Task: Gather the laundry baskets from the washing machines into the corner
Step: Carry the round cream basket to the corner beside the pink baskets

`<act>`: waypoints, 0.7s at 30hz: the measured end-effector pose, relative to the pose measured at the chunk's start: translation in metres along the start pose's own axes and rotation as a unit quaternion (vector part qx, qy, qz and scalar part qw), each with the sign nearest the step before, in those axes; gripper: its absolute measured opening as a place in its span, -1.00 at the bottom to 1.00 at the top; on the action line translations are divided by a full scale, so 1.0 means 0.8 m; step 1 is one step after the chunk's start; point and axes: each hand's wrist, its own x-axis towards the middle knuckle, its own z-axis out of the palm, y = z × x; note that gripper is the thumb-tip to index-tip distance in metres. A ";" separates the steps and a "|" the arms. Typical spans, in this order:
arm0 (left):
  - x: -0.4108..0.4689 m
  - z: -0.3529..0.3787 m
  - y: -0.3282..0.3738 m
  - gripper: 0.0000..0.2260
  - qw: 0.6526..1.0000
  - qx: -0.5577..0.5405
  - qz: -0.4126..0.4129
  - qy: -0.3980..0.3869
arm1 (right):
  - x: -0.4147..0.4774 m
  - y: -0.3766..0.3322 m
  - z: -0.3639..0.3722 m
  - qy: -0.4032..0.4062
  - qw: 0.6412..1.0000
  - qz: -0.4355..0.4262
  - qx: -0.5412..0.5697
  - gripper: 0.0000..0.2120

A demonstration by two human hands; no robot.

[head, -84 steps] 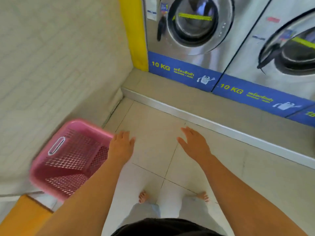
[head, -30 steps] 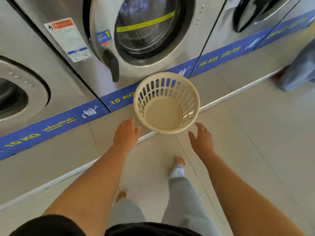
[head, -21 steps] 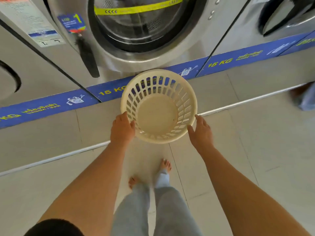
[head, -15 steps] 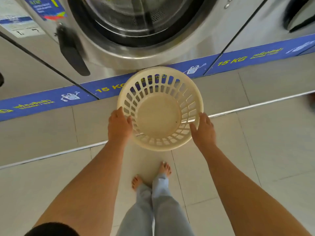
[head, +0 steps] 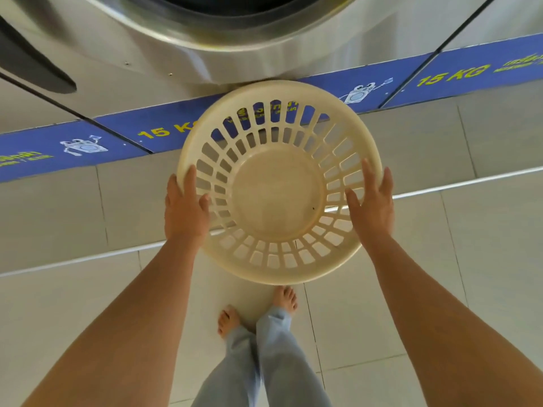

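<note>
At the far left I saw the blue strip (head: 73, 148) running along the foot of the machines, with a small cartoon washer printed on it and "15 KG" in yellow further along. My left hand (head: 185, 211) gripped the left rim of the basket (head: 279, 198), thumb hooked inside against the slotted wall, the other fingers going outside and out of sight. The basket, round and cream, was empty and sat between my hands, its far edge close under the steel washer (head: 205, 57) and in front of the strip. Whether it had left the step I could not tell. My right hand (head: 371, 207) pressed flat against the right rim, fingers spread upward along it, thumb inside. Below the basket my bare feet (head: 258, 309) stood on the pale tiled floor (head: 73, 304).
</note>
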 end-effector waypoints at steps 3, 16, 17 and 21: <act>0.000 0.012 -0.005 -0.43 1.000 -0.018 0.006 0.023 | 0.006 0.008 0.009 0.030 1.000 -0.008 0.005 -0.41; -0.055 -0.026 -0.007 -0.43 0.995 -0.063 -0.063 0.048 | -0.043 0.000 -0.027 0.002 1.000 0.016 0.016 -0.39; -0.066 -0.038 -0.011 -0.44 0.994 -0.067 -0.066 0.047 | -0.053 -0.006 -0.034 0.000 1.000 0.011 0.014 -0.39; -0.110 -0.087 -0.038 -0.44 0.993 -0.080 -0.071 0.052 | -0.105 -0.035 -0.064 -0.009 1.000 0.004 0.012 -0.41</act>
